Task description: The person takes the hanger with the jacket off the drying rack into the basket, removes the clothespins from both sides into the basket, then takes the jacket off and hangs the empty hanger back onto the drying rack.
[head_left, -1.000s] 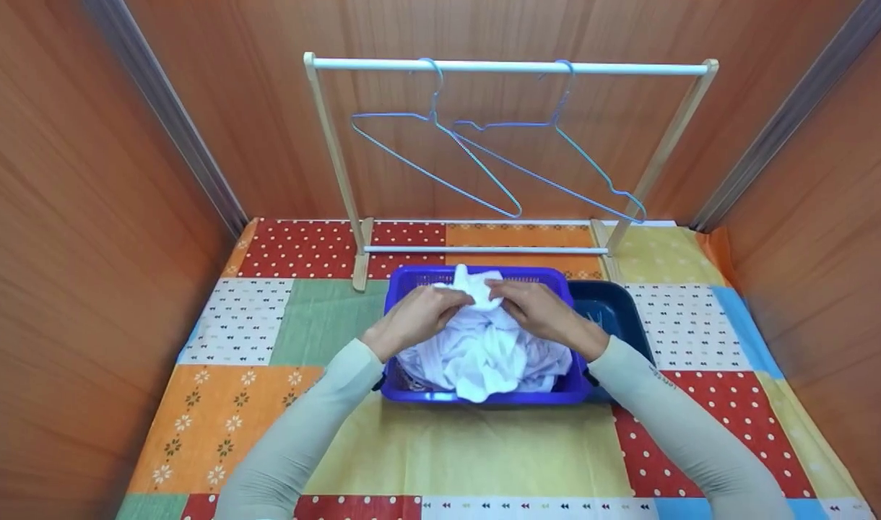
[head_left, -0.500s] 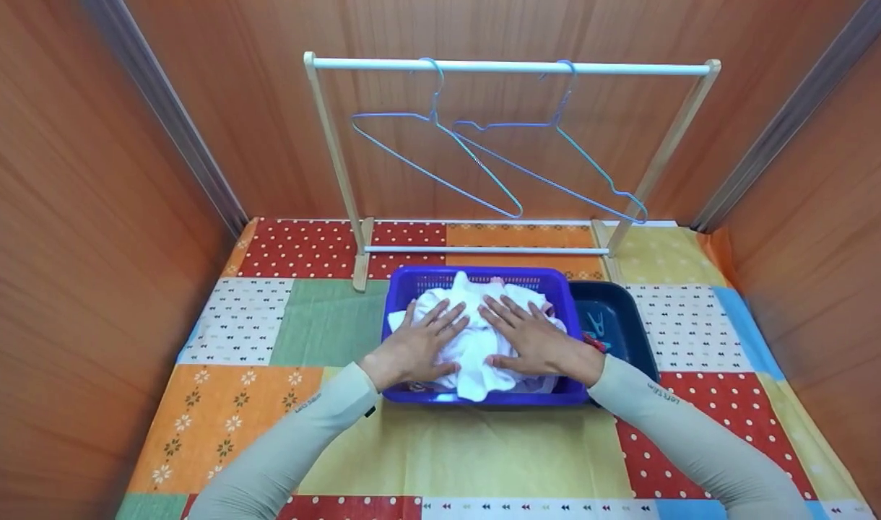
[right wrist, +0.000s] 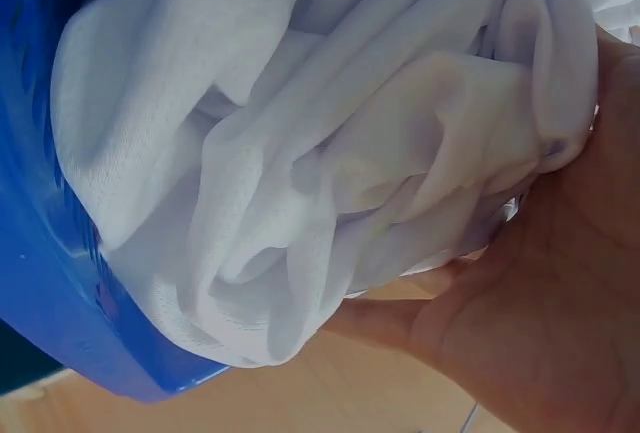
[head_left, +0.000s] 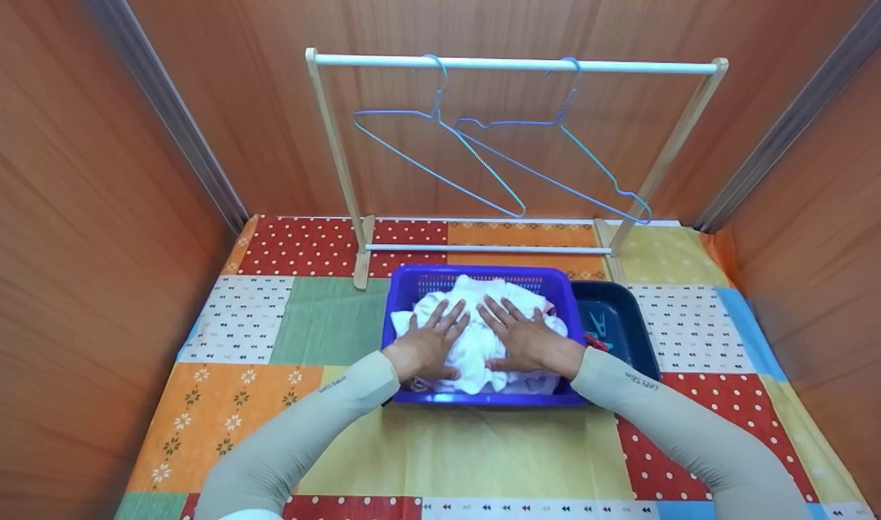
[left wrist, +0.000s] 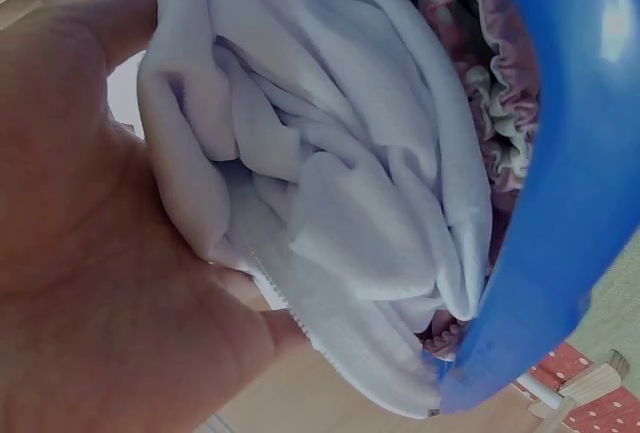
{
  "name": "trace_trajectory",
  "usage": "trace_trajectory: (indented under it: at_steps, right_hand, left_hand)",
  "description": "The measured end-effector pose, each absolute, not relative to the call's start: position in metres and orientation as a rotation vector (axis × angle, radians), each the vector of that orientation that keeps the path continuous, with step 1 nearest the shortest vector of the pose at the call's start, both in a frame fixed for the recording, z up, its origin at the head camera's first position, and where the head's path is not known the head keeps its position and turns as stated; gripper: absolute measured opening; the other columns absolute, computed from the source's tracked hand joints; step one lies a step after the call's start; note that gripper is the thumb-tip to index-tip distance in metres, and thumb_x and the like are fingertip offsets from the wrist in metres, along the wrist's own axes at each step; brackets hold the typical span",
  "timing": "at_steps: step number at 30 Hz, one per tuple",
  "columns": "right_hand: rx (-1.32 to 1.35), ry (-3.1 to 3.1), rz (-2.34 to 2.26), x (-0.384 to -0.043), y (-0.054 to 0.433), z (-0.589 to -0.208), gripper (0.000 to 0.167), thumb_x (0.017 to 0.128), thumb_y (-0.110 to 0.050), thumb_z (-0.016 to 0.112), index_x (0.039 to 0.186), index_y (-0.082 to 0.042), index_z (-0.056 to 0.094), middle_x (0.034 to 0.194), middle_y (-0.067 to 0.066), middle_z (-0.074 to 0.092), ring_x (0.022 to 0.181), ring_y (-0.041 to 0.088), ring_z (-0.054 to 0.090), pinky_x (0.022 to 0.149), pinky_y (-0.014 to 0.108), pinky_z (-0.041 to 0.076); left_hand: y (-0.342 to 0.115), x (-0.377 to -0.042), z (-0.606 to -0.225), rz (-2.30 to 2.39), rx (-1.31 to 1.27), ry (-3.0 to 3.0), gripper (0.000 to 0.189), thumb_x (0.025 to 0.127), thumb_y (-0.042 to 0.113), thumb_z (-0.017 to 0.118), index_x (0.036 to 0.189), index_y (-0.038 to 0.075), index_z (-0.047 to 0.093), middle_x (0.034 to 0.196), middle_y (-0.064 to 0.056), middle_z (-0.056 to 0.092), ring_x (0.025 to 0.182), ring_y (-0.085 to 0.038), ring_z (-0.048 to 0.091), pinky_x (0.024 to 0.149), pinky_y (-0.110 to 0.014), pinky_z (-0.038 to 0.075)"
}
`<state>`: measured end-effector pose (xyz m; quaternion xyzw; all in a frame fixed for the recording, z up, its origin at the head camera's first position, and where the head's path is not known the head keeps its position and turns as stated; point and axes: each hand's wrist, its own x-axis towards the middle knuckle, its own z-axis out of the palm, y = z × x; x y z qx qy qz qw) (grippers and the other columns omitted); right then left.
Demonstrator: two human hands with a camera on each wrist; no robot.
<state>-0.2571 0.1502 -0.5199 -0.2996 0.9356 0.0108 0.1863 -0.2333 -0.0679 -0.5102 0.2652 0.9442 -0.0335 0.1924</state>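
A crumpled white cloth [head_left: 475, 350] lies heaped in a purple plastic basket [head_left: 484, 399]. My left hand [head_left: 427, 347] rests on its left half with fingers spread, and my right hand [head_left: 528, 343] lies flat on the right half, fingers also spread. In the left wrist view, the white cloth [left wrist: 350, 153] bunches against the palm, and a pinkish ruffled fabric [left wrist: 480, 63] shows between it and the basket wall. The right wrist view has folds of white cloth [right wrist: 300, 153] beside the right palm [right wrist: 540, 283]. What lies under the cloth is mostly hidden.
A dark tray [head_left: 628, 325] with small clips [head_left: 598, 336] stands right of the basket. Behind is a rack with a white top bar [head_left: 513, 63], from which a left hanger [head_left: 440, 162] and a right hanger [head_left: 556, 170] hang. Wooden panels enclose the patchwork tablecloth [head_left: 484, 448].
Both hands had pinched the white cloth a second ago. They let go, spread their fingers and pressed down on the heap. Since half a second ago they have shifted only slightly.
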Motion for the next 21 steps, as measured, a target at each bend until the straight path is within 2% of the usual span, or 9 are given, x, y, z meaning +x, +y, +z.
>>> trace_trajectory:
  at_steps: [5, 13, 17, 21]
  right_hand:
    - [-0.848, 2.618, 0.085, -0.258, 0.147, -0.526, 0.101, 0.090, -0.066, 0.053, 0.159, -0.021, -0.006, 0.167, 0.002, -0.008, 0.154, 0.032, 0.007, 0.107, 0.075, 0.027]
    - [-0.849, 2.626, 0.176, -0.260, 0.143, -0.532, 0.099, 0.092, -0.067, 0.049, 0.159, -0.019, -0.005, 0.167, 0.002, -0.007, 0.154, 0.031, 0.007, 0.107, 0.074, 0.028]
    - [-0.847, 2.614, 0.142, -0.263, 0.144, -0.532, 0.099, 0.091, -0.067, 0.050, 0.159, -0.020, -0.005, 0.168, 0.003, -0.006, 0.154, 0.031, 0.007, 0.108, 0.074, 0.027]
    - [-0.804, 2.597, 0.000, -0.265, 0.147, -0.531, 0.101, 0.090, -0.063, 0.057, 0.159, -0.023, -0.006, 0.167, -0.001, -0.008, 0.154, 0.029, 0.005, 0.113, 0.071, 0.021]
  left_hand:
    - [-0.065, -0.235, -0.514, -0.118, 0.739, 2.646, 0.103, 0.087, 0.064, 0.059, 0.159, 0.021, 0.000, 0.167, 0.000, -0.012, 0.154, -0.029, -0.005, 0.115, -0.066, 0.023]
    - [-0.063, -0.235, -0.520, -0.152, 0.730, 2.671, 0.103, 0.087, 0.064, 0.059, 0.160, 0.019, 0.002, 0.167, -0.001, -0.010, 0.154, -0.031, -0.003, 0.115, -0.066, 0.023]
    - [-0.064, -0.236, -0.520, -0.123, 0.737, 2.667, 0.103, 0.087, 0.064, 0.061, 0.160, 0.019, 0.002, 0.167, -0.002, -0.009, 0.154, -0.031, -0.004, 0.115, -0.067, 0.023]
    - [-0.067, -0.241, -0.517, -0.046, 0.751, 2.641, 0.103, 0.086, 0.062, 0.062, 0.160, 0.019, 0.003, 0.167, -0.001, -0.008, 0.155, -0.029, -0.004, 0.116, -0.067, 0.018]
